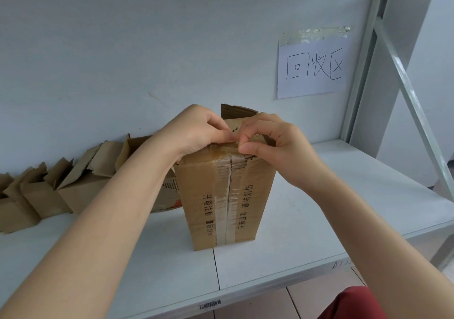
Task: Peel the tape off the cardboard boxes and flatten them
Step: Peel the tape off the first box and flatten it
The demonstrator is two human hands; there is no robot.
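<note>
Together left hand (196, 131) and right hand (275, 146) hide the box's (260, 190) top edge.

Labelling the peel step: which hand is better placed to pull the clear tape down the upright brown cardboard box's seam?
Right, probably: right hand pinches the clear tape at its top end; left hand grips the brown cardboard box at its top edge.

Handwritten paper sign (314, 72) taped to a white wall (122, 60); metal rack frame (405, 85) right of it, white shelf (344, 195) with barcode label (210, 304) below it.
</note>
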